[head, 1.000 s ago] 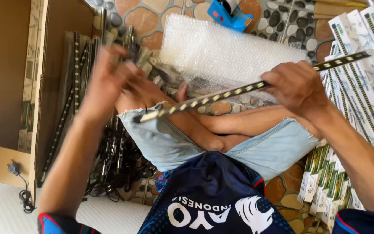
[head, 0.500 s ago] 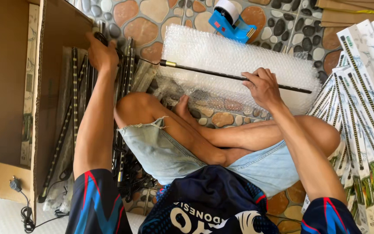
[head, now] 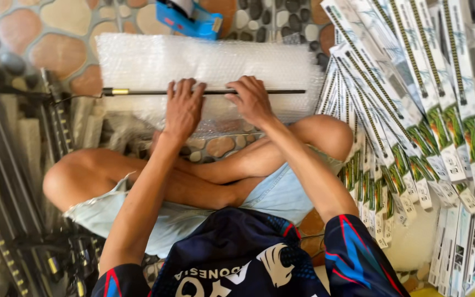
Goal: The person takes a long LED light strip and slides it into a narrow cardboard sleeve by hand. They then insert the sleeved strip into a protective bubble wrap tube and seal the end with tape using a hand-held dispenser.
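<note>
Left hand (head: pixel 183 107): fingers spread flat, pressing on a thin dark rod with a brass-coloured end (head: pixel 138 92). Right hand (head: pixel 252 100): fingers curled loosely over the same rod, just beside the left hand. Neither hand grips it fully; both pin it down. The rod lies lengthwise across the near edge of a clear bubble-wrap sheet (head: pixel 149 58) spread on a pebble-stone floor (head: pixel 39 33). A blue tape dispenser (head: pixel 191 19) sits at the sheet's far edge. Long white-and-green packaged strips (head: pixel 413 110) fan out past the sheet's right edge. Dark loose strips (head: pixel 6 181) lie left.
</note>
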